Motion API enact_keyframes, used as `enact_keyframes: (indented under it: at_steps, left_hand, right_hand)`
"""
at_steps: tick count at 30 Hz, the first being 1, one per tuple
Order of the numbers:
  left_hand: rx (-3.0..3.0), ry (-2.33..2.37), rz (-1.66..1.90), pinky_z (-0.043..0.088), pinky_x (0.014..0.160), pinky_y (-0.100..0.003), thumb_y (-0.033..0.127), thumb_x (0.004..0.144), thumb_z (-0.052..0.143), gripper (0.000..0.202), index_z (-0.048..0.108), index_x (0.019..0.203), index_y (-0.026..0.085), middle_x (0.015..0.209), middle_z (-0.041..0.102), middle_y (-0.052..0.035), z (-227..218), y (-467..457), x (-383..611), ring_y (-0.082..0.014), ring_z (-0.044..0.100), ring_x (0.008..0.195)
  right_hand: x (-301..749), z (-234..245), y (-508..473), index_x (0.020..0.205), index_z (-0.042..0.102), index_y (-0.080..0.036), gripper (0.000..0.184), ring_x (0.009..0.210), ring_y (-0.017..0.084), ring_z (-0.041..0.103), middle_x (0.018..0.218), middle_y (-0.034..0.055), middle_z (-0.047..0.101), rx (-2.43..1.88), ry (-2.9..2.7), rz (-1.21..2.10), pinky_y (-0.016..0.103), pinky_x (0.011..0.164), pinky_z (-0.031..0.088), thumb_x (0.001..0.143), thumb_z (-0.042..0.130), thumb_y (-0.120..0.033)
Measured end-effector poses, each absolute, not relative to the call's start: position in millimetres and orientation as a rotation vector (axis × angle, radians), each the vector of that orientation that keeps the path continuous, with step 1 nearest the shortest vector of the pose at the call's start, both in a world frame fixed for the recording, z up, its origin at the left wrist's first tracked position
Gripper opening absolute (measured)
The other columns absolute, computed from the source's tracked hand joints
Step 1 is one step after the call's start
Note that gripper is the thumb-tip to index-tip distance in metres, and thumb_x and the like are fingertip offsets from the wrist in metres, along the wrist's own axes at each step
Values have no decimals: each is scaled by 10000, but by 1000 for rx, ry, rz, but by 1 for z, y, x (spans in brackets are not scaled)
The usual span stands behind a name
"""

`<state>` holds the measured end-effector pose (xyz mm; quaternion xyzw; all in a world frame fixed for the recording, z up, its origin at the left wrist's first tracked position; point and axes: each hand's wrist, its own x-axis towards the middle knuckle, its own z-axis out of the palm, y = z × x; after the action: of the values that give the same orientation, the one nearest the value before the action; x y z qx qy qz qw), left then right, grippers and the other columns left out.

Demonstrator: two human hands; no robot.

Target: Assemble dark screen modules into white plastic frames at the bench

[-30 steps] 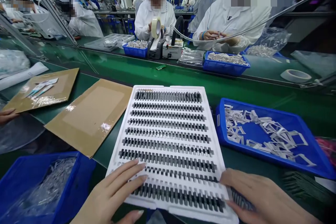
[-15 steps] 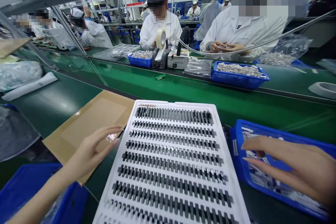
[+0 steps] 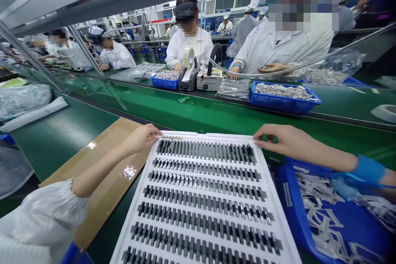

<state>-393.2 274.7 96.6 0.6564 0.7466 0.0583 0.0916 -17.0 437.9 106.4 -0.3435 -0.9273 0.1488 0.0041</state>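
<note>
A white plastic tray (image 3: 204, 135) lies in front of me, filled with several rows of small dark, shiny rectangular parts (image 3: 198, 189). At its far left corner my left hand (image 3: 142, 138) pinches the rim between thumb and fingers. My right hand (image 3: 278, 138) grips the far right corner the same way, thumb below and fingers on the edge. A blue band is round the right wrist. Under my left forearm is a flat piece of brown cardboard (image 3: 105, 165). The tray's near end runs out of view.
To the right stands a blue bin (image 3: 289, 206) with white strip-like pieces. Beyond the green belt (image 3: 148, 109) are another blue bin (image 3: 284, 105) of white pieces, a tape dispenser (image 3: 189, 76) and co-workers in white. A small green circuit board (image 3: 183, 99) lies on the belt.
Both hands have moved from beside the tray to its far corners and closed on the rim. The right hand came in from over the blue bin. The tray appears slightly lower in view.
</note>
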Motion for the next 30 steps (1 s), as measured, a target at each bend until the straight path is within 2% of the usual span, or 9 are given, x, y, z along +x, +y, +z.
enact_keyframes:
  at_steps: [5,10,22,30]
  left_hand:
    - [1940,2273,-7,513,688,-329,347,747,505,295,654,960,207,1021,640,-81,100,278,-385,-259,633,891]
    - [1933,2347,-109,498,660,-287,295,776,494,259,621,989,221,1056,633,-58,102,280,-378,-239,637,906]
    - [1985,2297,-189,496,698,-292,233,830,488,237,687,960,230,1068,653,-54,100,287,-377,-228,640,910]
    - [2005,2216,-331,501,806,-393,282,852,581,160,643,912,147,1010,656,-61,103,302,-376,-192,611,920]
  right_hand:
    - [-32,103,439,901,648,-207,268,803,212,616,969,71,654,-1084,-3004,268,274,580,435,788,479,-382]
    - [-39,101,436,888,656,-225,222,804,219,620,975,47,650,-1072,-3075,166,267,538,385,721,515,-263]
    - [-47,103,437,821,686,-213,196,824,238,640,940,55,687,-1134,-3078,169,275,563,429,698,534,-228]
    - [-51,107,443,749,690,-198,188,756,230,642,858,64,704,-1068,-3118,296,263,531,417,661,524,-195]
